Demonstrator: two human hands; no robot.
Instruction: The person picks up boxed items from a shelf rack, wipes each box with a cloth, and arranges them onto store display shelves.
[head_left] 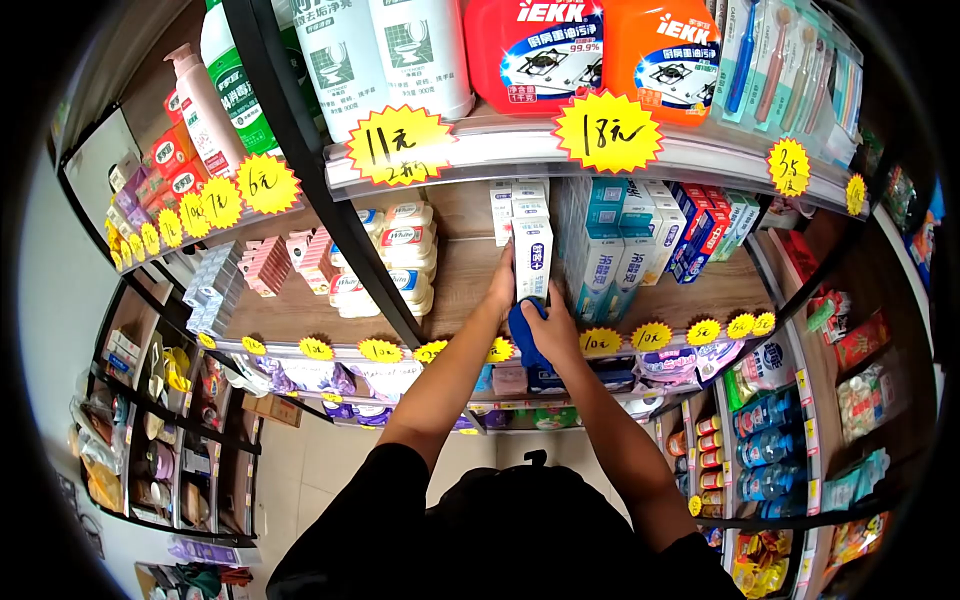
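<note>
A row of white toothpaste boxes [533, 262] with blue lettering stands on the wooden shelf, one behind another. Pressed along the left side of the front box, my left hand [502, 284] steadies it, its fingertips partly hidden. My right hand [556, 328] grips a dark blue cloth [524, 332] at the lower front of the same box, with some fingers along its right side. Close by on the right are teal toothpaste boxes [606, 265], and a smaller white box [500, 212] sits behind to the left.
Packs of wrapped soap [405, 250] lie left of a black upright post [375, 270]. Above, a shelf edge with price tags [608, 132] overhangs the hands, holding cleaner bottles [535, 50]. Red and blue boxes [700, 235] stand to the right. Lower shelves carry bagged goods [690, 362].
</note>
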